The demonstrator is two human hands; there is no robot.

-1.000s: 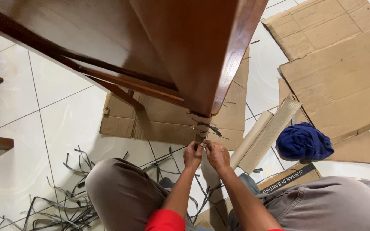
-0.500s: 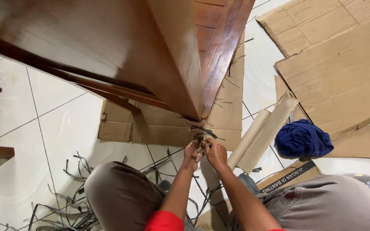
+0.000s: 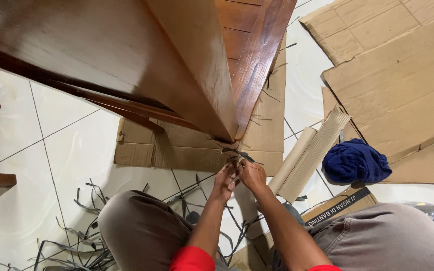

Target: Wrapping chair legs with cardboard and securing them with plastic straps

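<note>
Head view looks straight down past a large dark-brown wooden furniture piece (image 3: 126,65) to a white tiled floor (image 3: 41,150). The person's left hand (image 3: 224,181) and right hand (image 3: 252,175) meet just below the lowest corner of the wood, fingers curled together around a thin dark strap (image 3: 237,153) that sticks out from that corner; how firmly each hand grips cannot be made out, since the fingers overlap. Both forearms rise from red sleeves at the bottom edge of the picture, between knees in grey-brown trousers.

Flattened cardboard (image 3: 197,150) lies on the floor under the corner, touching the wood's foot. Just right of the hands leans a folded cardboard strip (image 3: 312,155), and beside it sits a crumpled blue cloth (image 3: 355,161). Larger cardboard sheets (image 3: 398,75) cover the floor toward the top right corner. Loose cut dark strapping (image 3: 84,200) is scattered over the tiles at the lower left, near the left knee.
</note>
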